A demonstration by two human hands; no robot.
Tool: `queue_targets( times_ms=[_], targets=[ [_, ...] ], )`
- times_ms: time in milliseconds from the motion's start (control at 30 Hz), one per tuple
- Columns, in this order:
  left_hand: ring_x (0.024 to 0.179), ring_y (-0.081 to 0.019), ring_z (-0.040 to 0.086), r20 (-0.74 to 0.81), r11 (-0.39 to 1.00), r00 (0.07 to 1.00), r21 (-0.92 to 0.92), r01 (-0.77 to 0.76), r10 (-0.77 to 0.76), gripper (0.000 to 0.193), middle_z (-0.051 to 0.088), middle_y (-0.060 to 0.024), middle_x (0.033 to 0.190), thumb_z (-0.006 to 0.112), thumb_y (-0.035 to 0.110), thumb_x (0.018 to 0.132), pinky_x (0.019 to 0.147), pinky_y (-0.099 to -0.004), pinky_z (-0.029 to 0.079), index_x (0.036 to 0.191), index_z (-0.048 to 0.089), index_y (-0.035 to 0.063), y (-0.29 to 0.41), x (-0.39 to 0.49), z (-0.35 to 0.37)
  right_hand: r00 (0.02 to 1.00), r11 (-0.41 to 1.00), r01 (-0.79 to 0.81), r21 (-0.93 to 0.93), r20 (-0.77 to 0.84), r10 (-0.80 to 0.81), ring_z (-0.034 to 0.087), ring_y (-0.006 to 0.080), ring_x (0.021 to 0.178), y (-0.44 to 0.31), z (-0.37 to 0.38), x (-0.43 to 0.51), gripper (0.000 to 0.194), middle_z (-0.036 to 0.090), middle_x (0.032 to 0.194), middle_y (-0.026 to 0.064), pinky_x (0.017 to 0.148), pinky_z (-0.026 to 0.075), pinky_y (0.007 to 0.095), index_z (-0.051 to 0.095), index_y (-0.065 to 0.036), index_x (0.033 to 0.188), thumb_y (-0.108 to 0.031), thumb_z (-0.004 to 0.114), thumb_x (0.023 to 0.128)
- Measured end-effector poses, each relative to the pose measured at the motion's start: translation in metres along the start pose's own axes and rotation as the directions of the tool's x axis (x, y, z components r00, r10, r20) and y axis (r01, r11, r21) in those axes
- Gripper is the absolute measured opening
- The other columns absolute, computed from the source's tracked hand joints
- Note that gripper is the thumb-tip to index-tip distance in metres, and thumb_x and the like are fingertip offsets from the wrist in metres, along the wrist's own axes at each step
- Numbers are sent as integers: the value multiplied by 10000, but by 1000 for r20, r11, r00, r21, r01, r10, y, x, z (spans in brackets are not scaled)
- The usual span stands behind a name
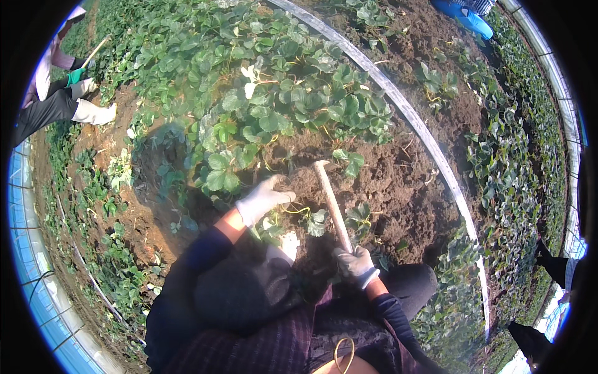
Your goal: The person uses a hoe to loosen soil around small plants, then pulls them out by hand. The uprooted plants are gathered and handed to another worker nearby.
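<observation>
My right hand (356, 265), in a pale work glove, is closed around the wooden handle of a short hand hoe (333, 205). The hoe slants up and away from me, its head just above the loosened soil (392, 182). My left hand (265, 200), also gloved, is to the left of the hoe, low over the soil and beside the leaves of a strawberry plant (223, 173). Its fingers curl toward the thumb; blur hides whether anything thin lies between them. A small strawberry plant (316, 222) with a yellowish runner lies between my hands.
Dense strawberry plants (280, 84) cover the ground ahead. A pale flat strip (411, 117) curves along the bed on the right. A co-worker (56, 98) in light boots holds a wooden-handled tool at the far left. Another person's blue boot (467, 21) shows at the top right.
</observation>
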State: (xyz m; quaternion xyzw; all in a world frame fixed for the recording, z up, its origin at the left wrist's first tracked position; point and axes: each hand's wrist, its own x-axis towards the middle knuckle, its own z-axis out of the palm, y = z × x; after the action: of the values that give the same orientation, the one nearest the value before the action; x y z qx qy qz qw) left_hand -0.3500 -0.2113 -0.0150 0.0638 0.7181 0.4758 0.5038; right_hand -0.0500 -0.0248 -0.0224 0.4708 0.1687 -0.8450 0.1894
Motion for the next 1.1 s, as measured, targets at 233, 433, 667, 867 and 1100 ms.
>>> queue_targets(
  times_ms=[233,433,667,867,1100],
  targets=[
    [915,-231,701,-10,790,976,589,-170,217,598,713,-222,1006,770,395,830,811,-347,549,1200,629,-53,18,-1,1,957,913,239,-330,-78,-278,454,78,389,-2,17,-21,144,556,579,3,355,353,245,641,-34,829,-140,667,923],
    [849,-355,674,260,257,966,933,-254,11,677,640,-234,1026,588,597,887,723,-445,540,1094,654,-44,35,2,26,863,861,427,-275,-159,-479,392,66,368,-1,29,-32,211,492,516,-24,356,329,233,659,-22,834,-182,632,968],
    [976,-353,636,221,334,872,860,-385,437,353,629,-140,1073,580,331,925,824,-443,524,1183,634,96,74,62,11,919,922,385,-41,-78,-387,322,69,385,-13,19,-36,345,374,526,-63,382,325,248,608,-53,899,-355,515,1039],
    [1110,-326,535,103,167,861,963,-212,498,261,534,-169,1224,524,120,894,875,-422,532,1132,601,45,83,139,-5,925,930,355,-93,-106,-364,329,70,390,-14,16,-33,347,380,523,-64,399,339,253,610,-52,918,-348,487,1052],
    [1284,-393,439,132,341,854,878,-336,503,819,417,-219,1446,685,286,813,1080,-490,390,1528,325,116,103,163,38,953,959,272,-81,-113,-280,347,96,381,-13,23,-26,265,394,513,-44,404,361,281,600,-53,907,-291,542,1007]
  ],
)
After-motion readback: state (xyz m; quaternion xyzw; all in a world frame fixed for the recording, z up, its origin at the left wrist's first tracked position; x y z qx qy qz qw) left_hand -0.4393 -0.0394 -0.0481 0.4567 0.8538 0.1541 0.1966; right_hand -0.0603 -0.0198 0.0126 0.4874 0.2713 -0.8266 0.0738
